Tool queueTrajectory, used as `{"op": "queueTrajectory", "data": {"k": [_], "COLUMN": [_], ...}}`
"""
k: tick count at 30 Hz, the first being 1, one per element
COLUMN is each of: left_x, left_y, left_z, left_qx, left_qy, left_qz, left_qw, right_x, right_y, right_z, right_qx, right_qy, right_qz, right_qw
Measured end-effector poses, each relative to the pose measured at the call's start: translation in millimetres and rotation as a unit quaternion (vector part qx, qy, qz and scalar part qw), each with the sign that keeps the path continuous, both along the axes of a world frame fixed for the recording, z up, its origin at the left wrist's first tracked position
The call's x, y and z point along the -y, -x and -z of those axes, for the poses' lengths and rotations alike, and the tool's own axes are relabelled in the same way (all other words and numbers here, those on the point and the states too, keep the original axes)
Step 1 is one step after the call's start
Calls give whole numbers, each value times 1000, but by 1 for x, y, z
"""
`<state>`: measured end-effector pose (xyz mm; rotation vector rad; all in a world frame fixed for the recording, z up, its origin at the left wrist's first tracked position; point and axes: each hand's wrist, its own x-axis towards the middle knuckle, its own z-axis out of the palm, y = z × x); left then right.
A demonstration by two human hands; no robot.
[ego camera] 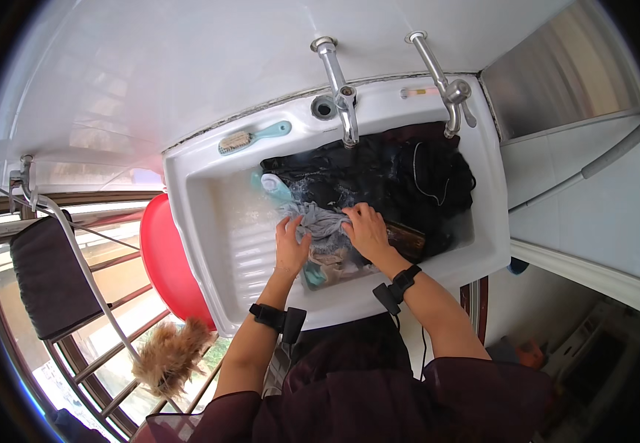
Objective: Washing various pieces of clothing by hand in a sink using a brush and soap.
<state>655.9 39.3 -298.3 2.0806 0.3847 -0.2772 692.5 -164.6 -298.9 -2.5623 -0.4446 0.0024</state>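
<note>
Wet grey cloth (pixel 322 221) lies bunched in a white ceramic laundry sink (pixel 264 299). At its left edge is my left hand (pixel 292 246), its fingers curved and spread. My right hand (pixel 367 230) rests on the cloth's right side with bent fingers; whether it grips the fabric cannot be told. Behind the grey cloth, dark wet clothes (pixel 353 166) fill much of the basin, and a light blue plastic object (pixel 276 187) leans against them. A beige cloth (pixel 331 263) lies just in front of the grey one. Beside my right wrist is a brown wooden board (pixel 405 239), partly hidden.
Two metal taps (pixel 347 111) (pixel 453 94) reach over the basin from the wall. A blue-handled scrubbing brush (pixel 253 137) lies on the sink's back ledge. Left of the sink stands a red plastic basin (pixel 173 266), with a fluffy brown duster (pixel 170 357) near it.
</note>
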Motion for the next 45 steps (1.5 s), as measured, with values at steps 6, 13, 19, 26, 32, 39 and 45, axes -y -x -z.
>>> {"op": "queueTrajectory", "data": {"k": [6, 13, 19, 26, 32, 39, 45], "left_x": [24, 6, 3, 30, 26, 37, 49], "left_y": [11, -8, -3, -19, -36, -27, -13], "left_z": [66, 38, -9, -73, -61, -90, -109], "left_qx": [-127, -162, -112, -167, -210, 270, 115], "left_qy": [-37, 477, 682, 820, 670, 74, 333], "left_qz": [157, -209, -157, -144, -89, -37, -197], "left_qw": [979, 838, 706, 528, 706, 959, 915], "right_x": [-11, -32, -63, -65, -19, -50, -88], "right_y": [15, -9, -11, -24, -8, 19, 12], "right_z": [30, -53, -110, -100, -60, -110, -110], "right_qx": [-103, -200, -404, 5, -211, -626, -390], "right_qy": [94, -149, -533, -323, -283, -725, -773], "right_qz": [-66, -92, -127, -122, 177, 150, 300], "right_qw": [988, 964, 733, 939, 919, 245, 401]}}
